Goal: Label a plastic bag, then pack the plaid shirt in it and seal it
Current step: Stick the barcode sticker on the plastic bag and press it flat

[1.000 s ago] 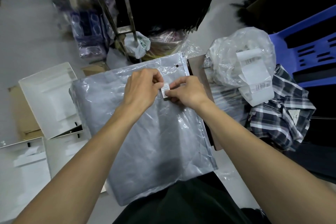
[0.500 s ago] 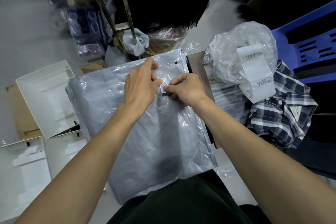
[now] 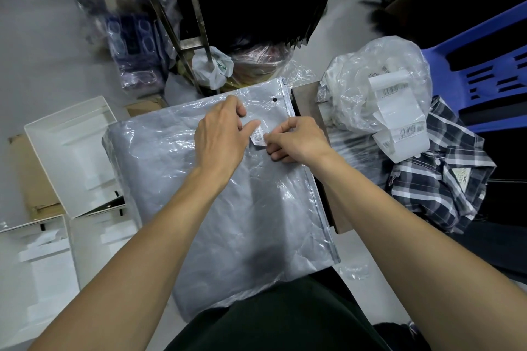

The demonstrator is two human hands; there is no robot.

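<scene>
Frosted grey plastic fills the middle of the frame: the plastic bag lies flat across the person's lap, its zip edge running down the right side. On its upper part both hands meet over a small barcode label. The left hand is narrow, thumb and fingers pressed onto the label's left edge; the right hand pinches the label's lower right corner between curled fingers. Further right, well apart from the bag, the plaid shirt lies crumpled, with a roll of spare labels in a clear sack resting partly on it. White boxes sit at the left edge.

The film is slack and wrinkled, so the label could go down crooked or creased, or trap a fold beneath it, if the fingers press before the plastic is smoothed. A corner stuck to a fingertip could also lift off again.

Compared with a second ago, the label sits flatter against the bag and the left fingers have spread further over it.
</scene>
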